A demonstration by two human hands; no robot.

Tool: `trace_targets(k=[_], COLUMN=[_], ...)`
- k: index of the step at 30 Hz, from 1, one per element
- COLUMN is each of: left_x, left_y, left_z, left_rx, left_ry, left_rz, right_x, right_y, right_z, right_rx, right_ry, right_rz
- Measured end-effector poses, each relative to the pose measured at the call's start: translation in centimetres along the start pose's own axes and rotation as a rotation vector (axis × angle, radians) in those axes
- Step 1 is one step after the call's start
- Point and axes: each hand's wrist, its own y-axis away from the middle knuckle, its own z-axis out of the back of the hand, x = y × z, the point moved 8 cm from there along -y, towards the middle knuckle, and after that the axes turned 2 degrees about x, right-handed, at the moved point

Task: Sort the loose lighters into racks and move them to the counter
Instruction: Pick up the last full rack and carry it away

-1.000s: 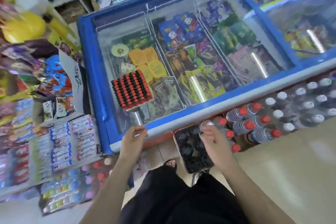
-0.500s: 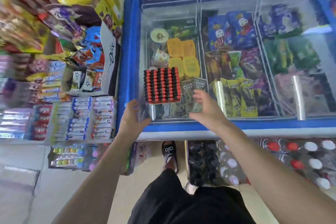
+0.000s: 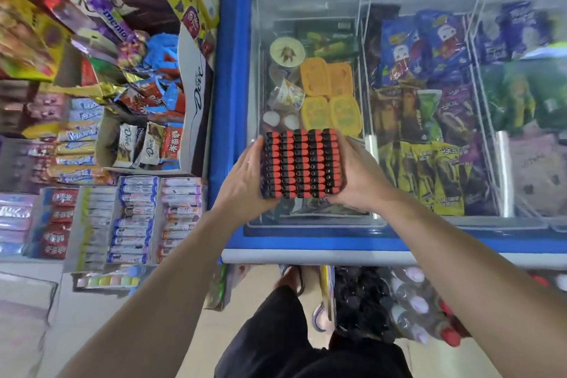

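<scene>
Head view only: rack of lighters (image 3: 302,163) sits on the freezer's glass lid (image 3: 310,3), squeezed between my left hand (image 3: 245,181) and right hand (image 3: 357,176), fingers curled round its short sides. Long axis runs away from me. Underside and fingertips are hidden, and I can't spot the counter.

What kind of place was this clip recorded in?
Most likely a small convenience shop: a glass-topped freezer full of ice creams, shelves of chocolate bars, and shrink-wrapped bottled drinks on the floor.
</scene>
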Motion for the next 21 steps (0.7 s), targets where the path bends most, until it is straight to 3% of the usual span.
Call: trace_targets(k=[8,21], left_x=[0.6,-0.5], left_y=[-2.0,-1.8], left_z=[-0.9,0.2], left_rx=[0.069,-0.017], left_ry=[-0.158,-0.161], left_rz=[-0.099,-0.14], right_x=[-0.8,-1.3], right_y=[-0.8,-1.0], right_z=[-0.9,-1.1], right_rx=[-0.039,-0.072], right_ry=[0.139,0.103], right_rz=[0.068,0.058])
